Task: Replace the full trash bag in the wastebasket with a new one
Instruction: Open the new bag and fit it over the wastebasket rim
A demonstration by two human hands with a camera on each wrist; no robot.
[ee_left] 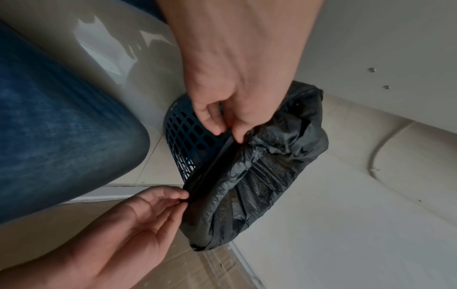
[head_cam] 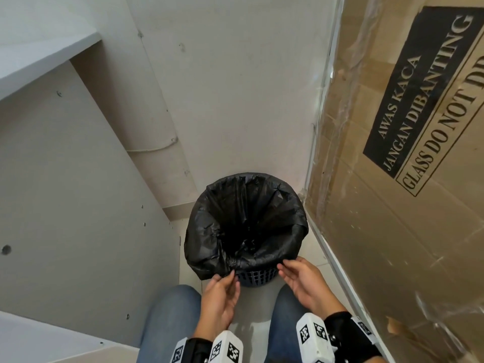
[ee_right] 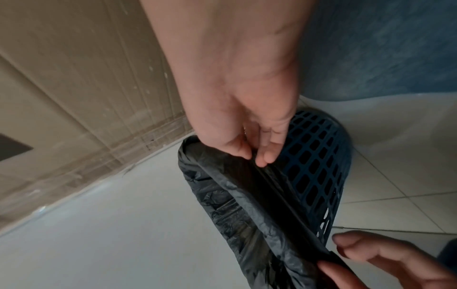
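A dark blue lattice wastebasket (head_cam: 258, 277) stands on the floor in a corner. A black trash bag (head_cam: 209, 231) lines it, its top folded down over the rim, and the inside is too dark to see into. My left hand (head_cam: 231, 277) pinches the bag's folded hem at the near rim, left of centre. My right hand (head_cam: 282, 267) pinches the same hem a little to the right. In the left wrist view, the left hand (ee_left: 228, 134) holds the hem against the basket (ee_left: 188, 135). The right wrist view shows my right hand (ee_right: 257, 158) with thumb over and fingers under the bag (ee_right: 235, 205).
A large plastic-wrapped cardboard box (head_cam: 392, 179) marked as glass leans close on the right. A grey cabinet panel (head_cam: 65, 192) closes in the left, and the wall (head_cam: 235, 87) is right behind the basket. My jeans-clad knees (head_cam: 167, 318) flank a strip of tiled floor.
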